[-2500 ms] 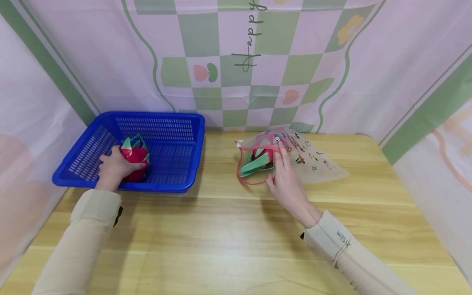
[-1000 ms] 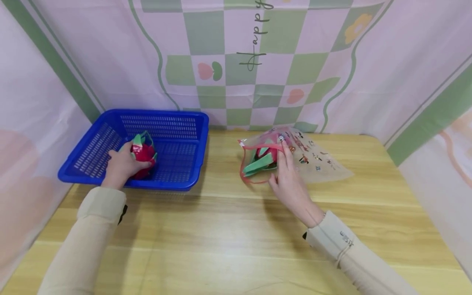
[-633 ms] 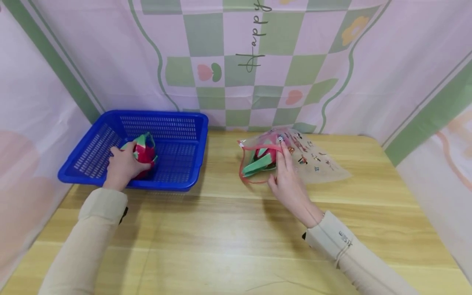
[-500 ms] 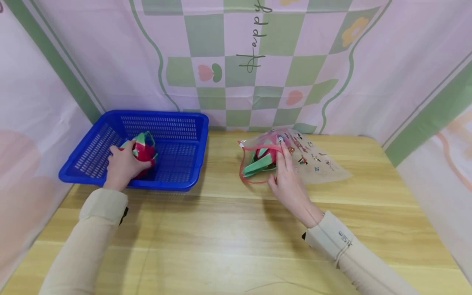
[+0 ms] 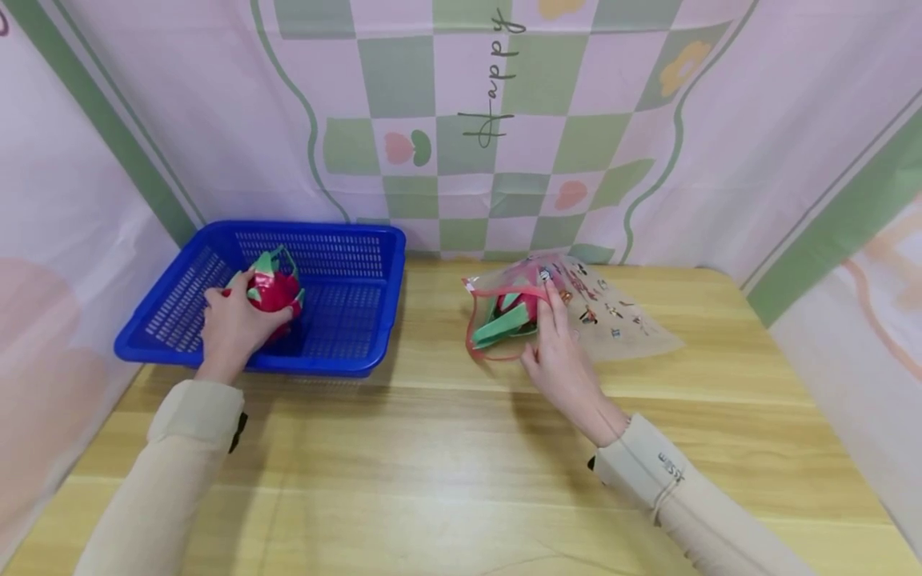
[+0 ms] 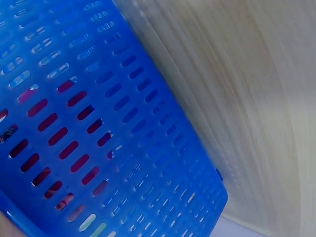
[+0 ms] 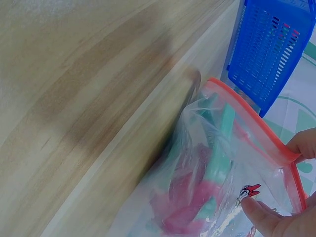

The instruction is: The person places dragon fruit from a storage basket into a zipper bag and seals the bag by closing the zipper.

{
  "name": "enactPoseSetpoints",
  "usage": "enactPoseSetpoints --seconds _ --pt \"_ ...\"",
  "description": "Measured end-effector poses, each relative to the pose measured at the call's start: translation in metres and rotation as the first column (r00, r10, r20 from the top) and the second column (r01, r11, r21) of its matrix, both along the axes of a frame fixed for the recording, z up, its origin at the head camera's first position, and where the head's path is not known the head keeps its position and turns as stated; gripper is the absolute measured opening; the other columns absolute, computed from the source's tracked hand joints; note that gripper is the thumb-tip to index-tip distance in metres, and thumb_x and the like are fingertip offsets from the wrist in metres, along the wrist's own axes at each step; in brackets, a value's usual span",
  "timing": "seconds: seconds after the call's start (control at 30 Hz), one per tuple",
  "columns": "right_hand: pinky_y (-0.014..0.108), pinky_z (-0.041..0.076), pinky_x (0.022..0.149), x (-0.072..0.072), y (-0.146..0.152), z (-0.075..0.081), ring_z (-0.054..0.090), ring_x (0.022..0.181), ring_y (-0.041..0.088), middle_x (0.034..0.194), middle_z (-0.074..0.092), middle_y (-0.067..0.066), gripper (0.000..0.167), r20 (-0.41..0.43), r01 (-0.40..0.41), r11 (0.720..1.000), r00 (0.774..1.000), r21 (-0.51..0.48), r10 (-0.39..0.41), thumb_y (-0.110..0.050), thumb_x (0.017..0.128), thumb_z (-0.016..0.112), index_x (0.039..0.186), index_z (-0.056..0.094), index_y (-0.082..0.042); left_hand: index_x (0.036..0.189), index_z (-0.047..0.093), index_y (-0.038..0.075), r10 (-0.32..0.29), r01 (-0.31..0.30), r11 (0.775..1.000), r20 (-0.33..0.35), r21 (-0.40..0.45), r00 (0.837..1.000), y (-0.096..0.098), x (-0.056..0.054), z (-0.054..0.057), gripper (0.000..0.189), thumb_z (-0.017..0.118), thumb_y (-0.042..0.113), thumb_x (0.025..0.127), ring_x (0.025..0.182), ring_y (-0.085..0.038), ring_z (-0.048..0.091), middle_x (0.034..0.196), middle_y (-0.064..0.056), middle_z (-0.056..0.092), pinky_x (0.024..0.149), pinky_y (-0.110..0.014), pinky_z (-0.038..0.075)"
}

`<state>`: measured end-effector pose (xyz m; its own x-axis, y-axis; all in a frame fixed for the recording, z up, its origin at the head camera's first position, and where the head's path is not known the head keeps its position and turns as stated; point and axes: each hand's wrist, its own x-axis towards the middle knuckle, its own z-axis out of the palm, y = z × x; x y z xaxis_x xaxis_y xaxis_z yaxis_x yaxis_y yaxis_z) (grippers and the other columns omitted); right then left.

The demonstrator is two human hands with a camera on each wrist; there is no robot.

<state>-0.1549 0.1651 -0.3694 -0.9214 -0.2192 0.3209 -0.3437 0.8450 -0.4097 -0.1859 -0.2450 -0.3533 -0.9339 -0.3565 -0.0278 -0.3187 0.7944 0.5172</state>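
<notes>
Inside the blue plastic basket point(image 5: 338, 365), my left hand point(image 5: 236, 324) grips a red dragon fruit point(image 5: 274, 290) with green leaf tips. The basket wall covers most of that fruit in the left wrist view, where red shows through the slots point(image 6: 68, 149). To the right, my right hand point(image 5: 565, 364) pinches the edge of a clear zip bag point(image 5: 619, 324) with a red rim and small printed figures. The bag lies on its side, mouth gaping leftward. A second dragon fruit point(image 5: 504, 318) is in it, one long green leaf at the opening.
A wooden table point(image 5: 432, 464) carries the basket and the bag, with a gap of bare wood between them. Behind it hangs a checkered cloth point(image 5: 468, 144), and printed cloth closes off both sides.
My left hand has closed in around the dragon fruit and, with it, risen slightly within the basket. My right hand and the bag have stayed in place; the head view shifts a little.
</notes>
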Motion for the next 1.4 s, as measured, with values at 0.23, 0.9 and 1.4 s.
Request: enactPoseSetpoints --seconds 0.23,0.9,1.4 --pt "0.031 0.043 0.059 0.0 0.0 0.001 0.05 0.072 0.024 0.16 0.008 0.02 0.072 -0.023 -0.001 1.0 1.0 0.002 0.001 0.0 0.083 0.057 0.145 0.024 0.009 0.152 0.021 0.015 0.014 -0.012 0.999 -0.039 0.049 0.999 -0.001 0.001 0.001 0.09 0.067 0.045 0.081 0.119 -0.057 0.038 0.142 -0.036 0.023 0.092 -0.068 0.042" --pt "0.038 0.045 0.063 -0.001 -0.001 0.0 0.05 0.073 0.026 0.16 0.008 0.018 0.071 -0.018 0.01 1.0 1.0 -0.001 -0.01 -0.002 0.084 0.058 0.146 0.024 0.006 0.15 0.024 0.014 0.022 -0.003 0.991 -0.138 0.133 0.99 -0.008 0.003 0.003 0.084 0.068 0.042 0.084 0.126 -0.053 0.035 0.145 -0.032 0.022 0.098 -0.067 0.04" --pt "0.032 0.044 0.059 0.0 -0.001 0.002 0.052 0.079 0.028 0.16 0.007 0.017 0.073 -0.002 0.01 1.0 1.0 0.006 -0.01 -0.001 0.084 0.058 0.147 0.022 0.006 0.15 0.028 0.021 0.026 0.012 0.987 -0.229 0.163 0.973 0.018 -0.003 0.017 0.082 0.069 0.041 0.082 0.131 -0.048 0.033 0.148 -0.024 0.022 0.101 -0.065 0.039"
